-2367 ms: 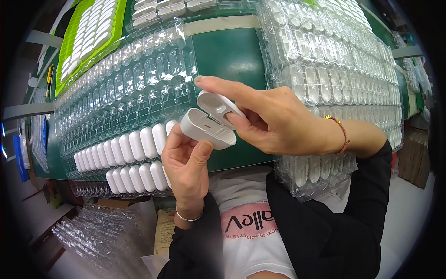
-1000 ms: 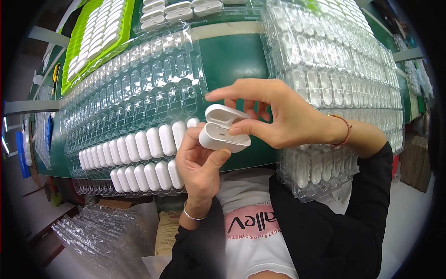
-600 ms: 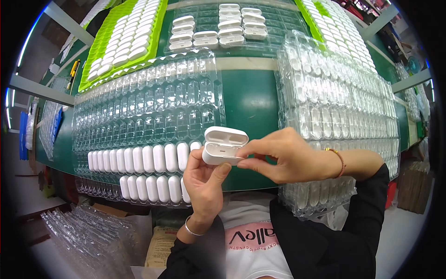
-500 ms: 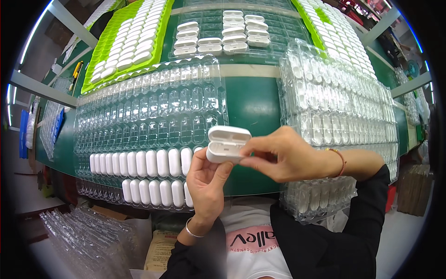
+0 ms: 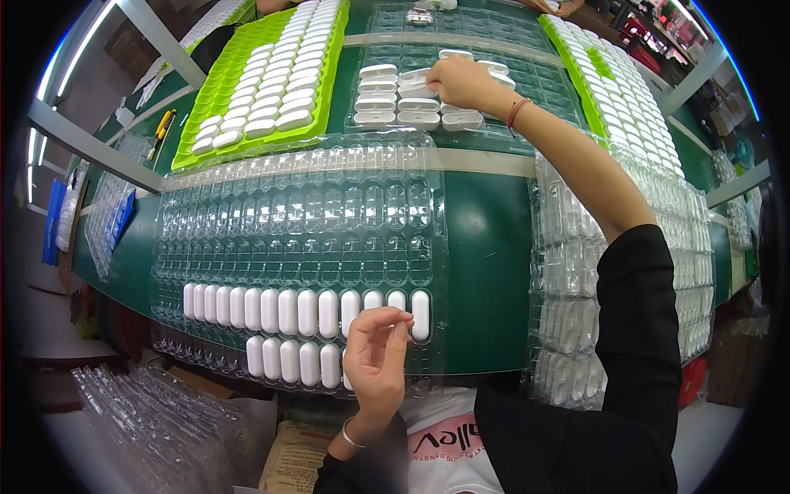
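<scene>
My right hand (image 5: 462,84) reaches out over the far clear plastic tray (image 5: 490,144). Its fingers are closed on the right end of an open white earbud charging case (image 5: 414,79) in that tray. Several other white cases with lids up, one a near charging case (image 5: 418,114), stand around it. My left hand (image 5: 377,358) is near me, thumb and forefinger drawn together, above the near clear tray (image 5: 296,255). Whether anything tiny sits between those fingertips I cannot make out. Closed white cases (image 5: 308,313) fill parts of that tray's two nearest rows, some hidden behind my left hand.
Green trays of white cases stand far left (image 5: 189,156) and far right (image 5: 613,99). Stacked clear trays (image 5: 568,247) lie on the right, another clear tray stack (image 5: 156,420) at lower left. A yellow cutter (image 5: 160,132) lies at left. Another person's hand (image 5: 564,6) shows far right.
My right hand has gone from in front of me to the far tray, with the open case. My left hand has let go of that case and dropped lower. The view has shifted.
</scene>
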Tool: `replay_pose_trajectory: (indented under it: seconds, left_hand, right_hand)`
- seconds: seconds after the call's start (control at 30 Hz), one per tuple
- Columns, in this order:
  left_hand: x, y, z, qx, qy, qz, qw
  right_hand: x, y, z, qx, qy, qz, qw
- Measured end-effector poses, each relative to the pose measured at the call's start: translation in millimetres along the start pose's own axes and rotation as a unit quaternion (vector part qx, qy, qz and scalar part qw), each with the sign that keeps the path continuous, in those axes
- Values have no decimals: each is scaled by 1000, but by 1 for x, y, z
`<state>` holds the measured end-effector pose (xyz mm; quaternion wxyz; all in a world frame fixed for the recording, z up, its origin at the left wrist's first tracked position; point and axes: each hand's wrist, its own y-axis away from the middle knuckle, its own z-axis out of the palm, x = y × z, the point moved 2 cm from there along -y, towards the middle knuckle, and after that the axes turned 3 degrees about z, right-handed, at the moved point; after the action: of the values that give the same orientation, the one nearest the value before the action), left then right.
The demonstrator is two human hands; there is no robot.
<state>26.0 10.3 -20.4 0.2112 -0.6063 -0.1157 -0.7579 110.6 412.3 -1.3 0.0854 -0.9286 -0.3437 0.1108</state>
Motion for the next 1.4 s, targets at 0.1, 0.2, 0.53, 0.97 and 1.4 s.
replay_pose_trajectory:
  seconds: [0.1,0.2,0.53,0.97,1.4]
  left_hand:
    - [2,-2,-8,18,-8,-9,1000]
    - [12,2,-30,31,-63,22,997]
    - [70,-82,-230,219,-756,100,608]
    - [70,-53,-145,223,-563,336,721]
    - [22,42,82,-209,-157,206,943]
  right_hand:
    - [3,-4,7,-43,24,8,999]
    - [-10,-1,0,-24,5,-22,999]
    - [-53,142,-124,16,-137,-70,988]
    - [53,390,-215,-4,-64,296,953]
    - [118,606,-233,69,172,578,794]
